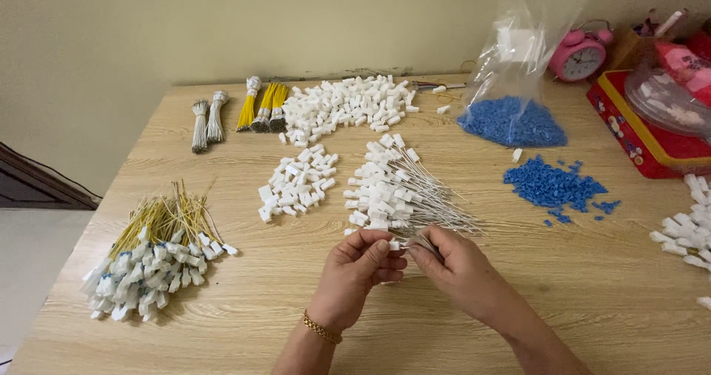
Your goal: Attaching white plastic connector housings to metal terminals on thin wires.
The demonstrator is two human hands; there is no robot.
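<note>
A white connector point(395, 245) is pinched by the left hand point(361, 267) and a grey wire point(424, 240) by the right hand point(453, 267), above the wooden table point(244, 301); many finished wired connectors point(392, 193) are piled just beyond; loose housings point(296, 182) remain.

Two hands, left hand point(361, 265) and right hand point(453, 267). Two white wire bundles point(207, 119). Two yellow wire bundles point(264, 108). One pink alarm clock point(580, 56). One clear plastic bag point(515, 86). One red tin point(644, 134). Two heaps of blue beads point(552, 186). Loose white connectors point(344, 102): too many to count.
</note>
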